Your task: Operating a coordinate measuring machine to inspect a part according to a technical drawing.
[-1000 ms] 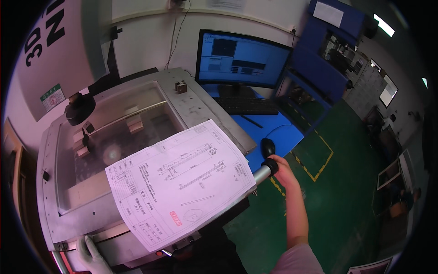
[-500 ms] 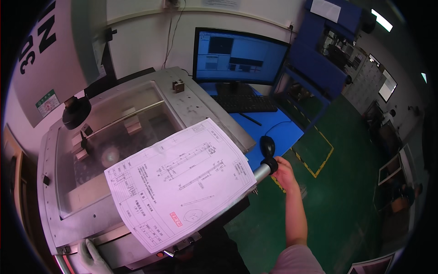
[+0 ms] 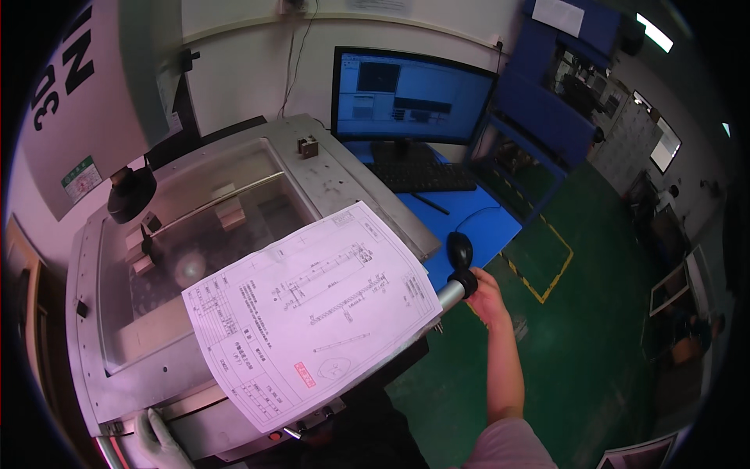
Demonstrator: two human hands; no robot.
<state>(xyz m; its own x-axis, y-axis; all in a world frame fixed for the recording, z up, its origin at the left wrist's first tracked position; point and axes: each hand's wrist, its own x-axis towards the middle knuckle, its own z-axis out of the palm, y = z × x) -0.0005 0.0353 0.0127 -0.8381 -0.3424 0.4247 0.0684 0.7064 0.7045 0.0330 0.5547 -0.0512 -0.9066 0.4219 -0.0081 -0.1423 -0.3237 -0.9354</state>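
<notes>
My right hand (image 3: 486, 298) is closed on a black ribbed knob (image 3: 466, 282) at the end of a short metal shaft (image 3: 451, 295), at the right side of a grey measuring machine (image 3: 101, 391). My left hand (image 3: 158, 442), in a white glove, rests with fingers stretched out against the machine's front edge at the lower left; nothing shows in it. A printed technical drawing (image 3: 312, 320) with a red stamp lies over the machine's near right corner. On the glass stage (image 3: 176, 313), a long thin rod (image 3: 219, 202) lies across several small blocks (image 3: 230, 213), beneath a dark round lens head (image 3: 131, 195).
A small metal block (image 3: 308, 146) sits on the machine's back rim. Behind the right side, a blue table (image 3: 488, 232) holds a lit monitor (image 3: 412, 98), a keyboard (image 3: 422, 177), a pen (image 3: 431, 204) and a black mouse (image 3: 460, 250). Yellow tape (image 3: 557, 273) marks the green floor.
The whole view has shifted very slightly. Both hands keep their places, and the drawing, rod and blocks look unmoved on the machine.
</notes>
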